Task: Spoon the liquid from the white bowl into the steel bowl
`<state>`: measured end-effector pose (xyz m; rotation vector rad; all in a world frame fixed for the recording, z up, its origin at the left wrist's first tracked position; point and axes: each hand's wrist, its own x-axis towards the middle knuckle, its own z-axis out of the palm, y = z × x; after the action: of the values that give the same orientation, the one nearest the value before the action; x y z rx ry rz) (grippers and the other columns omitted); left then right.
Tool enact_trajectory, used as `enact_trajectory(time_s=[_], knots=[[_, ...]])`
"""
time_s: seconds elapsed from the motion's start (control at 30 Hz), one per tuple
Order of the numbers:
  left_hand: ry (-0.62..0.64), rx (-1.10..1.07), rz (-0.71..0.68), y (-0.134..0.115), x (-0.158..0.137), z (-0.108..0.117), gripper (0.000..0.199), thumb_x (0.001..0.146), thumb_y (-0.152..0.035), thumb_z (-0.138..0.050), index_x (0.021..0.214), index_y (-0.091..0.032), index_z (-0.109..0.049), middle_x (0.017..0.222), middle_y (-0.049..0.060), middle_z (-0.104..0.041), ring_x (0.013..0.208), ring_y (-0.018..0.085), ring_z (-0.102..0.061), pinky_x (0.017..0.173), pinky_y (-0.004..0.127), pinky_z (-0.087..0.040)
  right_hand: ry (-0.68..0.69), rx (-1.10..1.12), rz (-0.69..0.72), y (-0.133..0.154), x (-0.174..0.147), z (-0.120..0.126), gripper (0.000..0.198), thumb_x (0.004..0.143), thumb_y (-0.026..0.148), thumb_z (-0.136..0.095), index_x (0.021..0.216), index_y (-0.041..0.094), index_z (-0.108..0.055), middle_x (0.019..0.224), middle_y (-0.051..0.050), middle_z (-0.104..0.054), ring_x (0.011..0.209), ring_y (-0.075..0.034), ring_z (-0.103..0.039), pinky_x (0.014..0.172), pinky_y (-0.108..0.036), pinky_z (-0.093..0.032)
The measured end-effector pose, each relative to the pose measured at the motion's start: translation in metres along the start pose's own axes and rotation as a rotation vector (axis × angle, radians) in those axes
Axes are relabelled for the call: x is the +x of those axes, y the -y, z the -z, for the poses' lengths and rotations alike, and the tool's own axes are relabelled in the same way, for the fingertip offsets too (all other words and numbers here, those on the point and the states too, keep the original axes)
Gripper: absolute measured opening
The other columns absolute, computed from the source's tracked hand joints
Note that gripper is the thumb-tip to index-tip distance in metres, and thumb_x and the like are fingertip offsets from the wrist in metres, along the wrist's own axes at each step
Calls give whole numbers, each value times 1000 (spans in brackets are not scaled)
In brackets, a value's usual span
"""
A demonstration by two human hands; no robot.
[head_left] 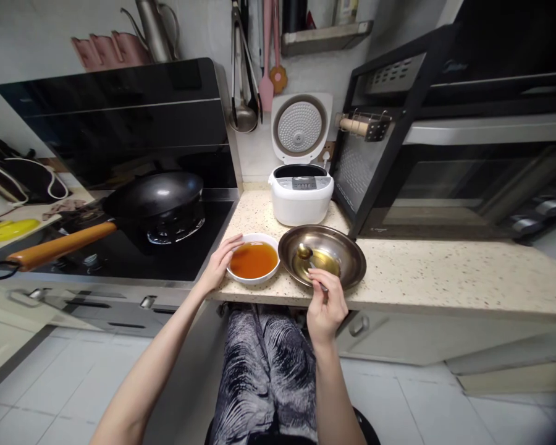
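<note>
A white bowl of amber-orange liquid stands near the counter's front edge. My left hand rests against its left rim, fingers stretched out. Just to the right, a wide metal basin holds a shallow pool of yellowish liquid. Over that basin, my right hand pinches the handle of a metal spoon. The spoon's bowl end is at the pool, left of the basin's middle. Whether it dips below the surface I cannot tell. Part of the handle is hidden behind my fingers.
Behind the bowls sits a white rice cooker with its lid raised. A black wok rests on the stove at left, its wooden handle jutting toward the front. An oven in a black rack borders the counter at right.
</note>
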<state>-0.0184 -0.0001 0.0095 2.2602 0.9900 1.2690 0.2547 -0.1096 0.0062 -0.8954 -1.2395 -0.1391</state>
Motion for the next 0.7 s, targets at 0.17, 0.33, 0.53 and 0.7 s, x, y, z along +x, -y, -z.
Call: enact_trajectory(time_s=[0.17, 0.33, 0.53, 0.7], knots=[[0, 2, 1, 1, 0, 0, 49, 107, -46, -35, 133, -20, -67, 154, 13, -55, 145, 30, -49, 126, 55, -33, 76, -11, 38, -6, -1, 2, 23, 99, 8, -51, 109, 21, -66, 100, -8, -74, 96, -19, -71, 85, -37, -60], [1, -6, 2, 0, 0, 0, 50, 107, -47, -36, 133, -19, -67, 153, 13, -55, 145, 30, -49, 126, 55, -32, 122, -7, 86, -7, 1, 3, 29, 97, 4, -49, 112, 21, -67, 102, -9, -74, 98, -20, -71, 85, -37, -60], [1, -9, 0, -2, 0, 0, 49, 108, -47, -35, 133, -20, -68, 153, 13, -55, 145, 30, -50, 126, 54, -32, 137, -11, 116, -7, 3, 4, 32, 97, 4, -47, 114, 23, -68, 103, -9, -75, 98, -21, -71, 84, -37, -60], [1, -15, -2, -1, 0, 0, 49, 108, -46, -36, 133, -19, -67, 154, 13, -55, 145, 29, -49, 126, 55, -32, 121, -39, 114, -5, 3, 4, 27, 98, 7, -50, 113, 21, -69, 101, -8, -74, 97, -20, -72, 84, -37, -61]])
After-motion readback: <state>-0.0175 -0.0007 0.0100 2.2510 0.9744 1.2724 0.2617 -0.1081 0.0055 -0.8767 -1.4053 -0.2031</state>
